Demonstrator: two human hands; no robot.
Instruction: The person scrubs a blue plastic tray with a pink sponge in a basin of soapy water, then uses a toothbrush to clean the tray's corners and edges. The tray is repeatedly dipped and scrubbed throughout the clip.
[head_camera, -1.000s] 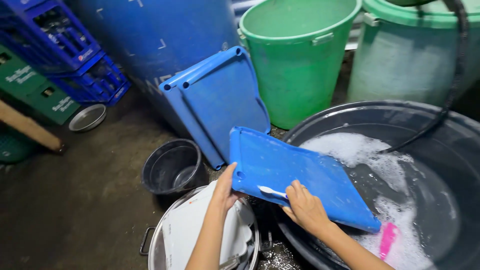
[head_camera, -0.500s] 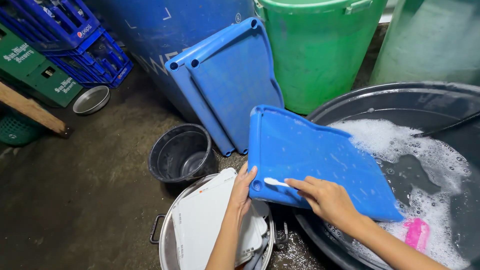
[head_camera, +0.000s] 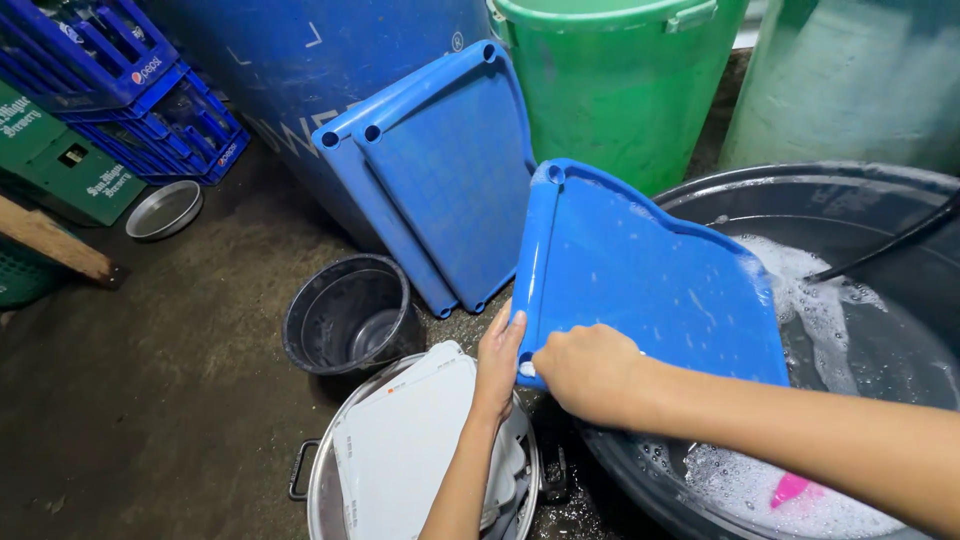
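Presently, the left hand (head_camera: 499, 352) gripped the near corner of a wet blue plastic tray (head_camera: 650, 280), fingers closed on its rim. The right hand (head_camera: 588, 372) was curled shut against the tray's lower face; whatever it held could not be made out. The tray lay tilted over the rim of a black tub (head_camera: 900, 190) of soapy water, beside a metal pot (head_camera: 320, 490).

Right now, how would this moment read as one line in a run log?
left hand: grips blue tray edge | right hand: scrubbing tray's near corner | tray: tilted over soapy black tub | beside: two blue trays leaning on blue barrel
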